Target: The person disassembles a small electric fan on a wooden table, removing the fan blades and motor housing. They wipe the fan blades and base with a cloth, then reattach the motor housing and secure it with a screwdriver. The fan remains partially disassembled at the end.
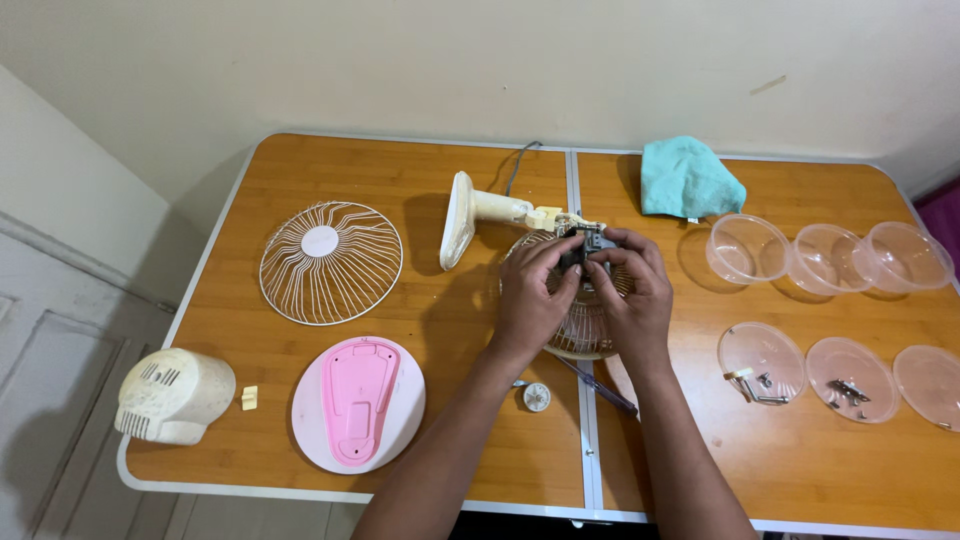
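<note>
Both of my hands meet over the middle of the wooden table (420, 170). My left hand (530, 290) and my right hand (632, 295) grip a small dark fan motor (590, 243) from either side. The motor sits at the end of a cream fan neck and base (470, 215) lying on its side. Under my hands lies a round wire rear fan grille (580, 335), mostly hidden by them.
A white front grille (330, 262) lies at left, a pink-and-white base plate (358, 403) in front of it, a cream motor cover (172, 395) at far left. A screwdriver (600, 388) and small knob (537, 397) lie near my wrists. Clear bowls (745, 250), lids with screws (762, 362) and a teal cloth (688, 178) are at right.
</note>
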